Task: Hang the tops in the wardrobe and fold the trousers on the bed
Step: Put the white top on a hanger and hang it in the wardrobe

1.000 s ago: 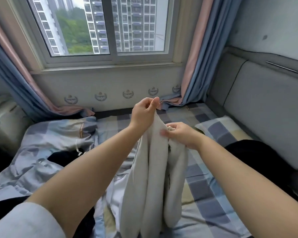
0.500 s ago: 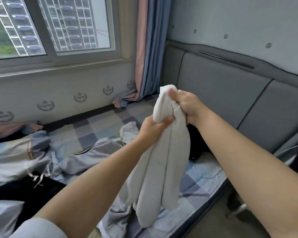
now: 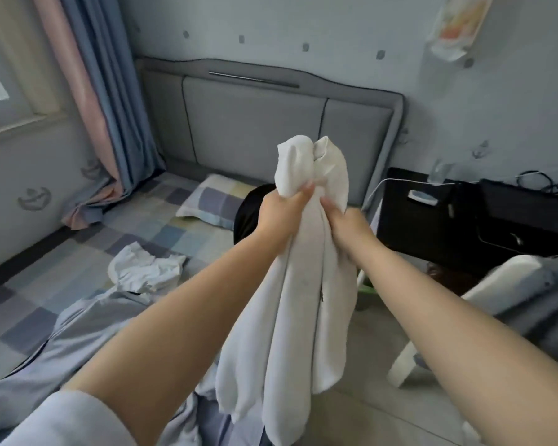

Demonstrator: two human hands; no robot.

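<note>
Both hands carry a white garment off the bed.
Left hand (image 3: 279, 214) and right hand (image 3: 347, 228) hold a tight grip on the bunched white garment (image 3: 303, 284), hanging at 12 o'clock beside the bed (image 3: 78, 252); probably a top, needing a hanger next.

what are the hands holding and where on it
Both the left hand and right hand grip a white garment bunched near its top end; the rest hangs down.

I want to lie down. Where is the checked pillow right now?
The checked pillow lies at the head of the bed, left of centre in the head view, against the grey headboard and beside a black garment.
</note>
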